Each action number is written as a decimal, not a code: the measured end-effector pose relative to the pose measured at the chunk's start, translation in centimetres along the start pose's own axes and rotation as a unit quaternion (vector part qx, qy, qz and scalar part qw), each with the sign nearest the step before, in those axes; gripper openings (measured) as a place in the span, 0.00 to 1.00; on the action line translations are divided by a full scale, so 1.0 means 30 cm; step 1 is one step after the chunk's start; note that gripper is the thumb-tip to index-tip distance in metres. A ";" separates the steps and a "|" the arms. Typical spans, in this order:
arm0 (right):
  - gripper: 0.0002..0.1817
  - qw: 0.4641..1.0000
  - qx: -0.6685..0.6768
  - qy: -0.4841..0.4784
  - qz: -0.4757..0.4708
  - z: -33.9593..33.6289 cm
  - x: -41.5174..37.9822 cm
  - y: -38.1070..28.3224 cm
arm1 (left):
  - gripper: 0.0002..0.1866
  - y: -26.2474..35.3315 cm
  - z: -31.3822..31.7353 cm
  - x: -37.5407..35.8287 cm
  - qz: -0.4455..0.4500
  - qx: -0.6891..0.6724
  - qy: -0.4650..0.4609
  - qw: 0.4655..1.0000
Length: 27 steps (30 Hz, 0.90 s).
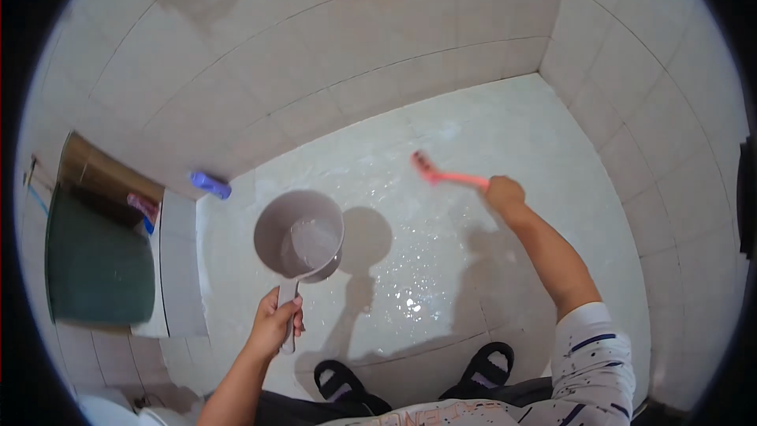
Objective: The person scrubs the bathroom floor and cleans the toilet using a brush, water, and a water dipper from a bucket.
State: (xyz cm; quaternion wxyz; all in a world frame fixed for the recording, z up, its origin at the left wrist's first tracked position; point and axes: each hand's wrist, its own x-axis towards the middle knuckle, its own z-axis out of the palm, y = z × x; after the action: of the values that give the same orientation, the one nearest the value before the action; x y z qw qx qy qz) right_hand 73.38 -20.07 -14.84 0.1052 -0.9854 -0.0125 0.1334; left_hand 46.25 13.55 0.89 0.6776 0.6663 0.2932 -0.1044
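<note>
My left hand [277, 320] is wrapped round the handle of a grey water dipper [272, 241], with a little water at its bottom. The dipper is held over the floor, its shadow falling to the right. My right hand [505, 194] grips the end of a pink long-handled scrub brush [461, 179]. The brush head points to the left, over the wet floor [426, 268], and looks slightly blurred. Water glistens on the pale floor between the dipper and the brush.
A purple bottle [210, 184] stands by the wall at the left. Further left, a dark green tub [102, 260] sits on a tiled ledge [180, 260], with a pink and blue item [143, 209] beside it. Tiled walls [378, 31] enclose the floor. My sandalled feet [339, 381] are at the bottom.
</note>
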 end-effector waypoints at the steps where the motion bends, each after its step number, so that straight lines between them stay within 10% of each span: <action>1: 0.19 0.999 0.016 0.020 0.045 -0.002 0.030 -0.011 | 0.06 -0.005 -0.003 0.001 0.009 0.011 0.000 1.000; 6: 0.19 0.992 0.095 0.053 0.061 0.169 0.047 -0.274 | 0.06 -0.009 -0.016 -0.004 0.019 -0.023 0.003 1.000; 13: 0.20 0.974 -0.055 -0.094 -0.198 0.147 -0.241 -0.380 | 0.08 0.005 -0.082 0.008 0.031 -0.052 0.033 0.998; 22: 0.23 0.998 0.044 0.035 0.031 0.104 -0.019 -0.408 | 0.06 0.086 -0.205 -0.019 0.062 -0.117 0.099 0.986; 27: 0.22 0.991 0.062 -0.058 -0.105 0.301 -0.248 -0.682 | 0.07 0.160 -0.284 -0.072 0.103 -0.162 0.121 0.974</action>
State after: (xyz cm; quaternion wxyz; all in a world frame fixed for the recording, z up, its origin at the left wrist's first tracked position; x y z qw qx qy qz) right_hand 63.87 1.39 -17.09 0.1784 -0.9609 -0.1132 0.1790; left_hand 44.86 21.67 6.61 0.7430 0.5820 0.3159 0.0967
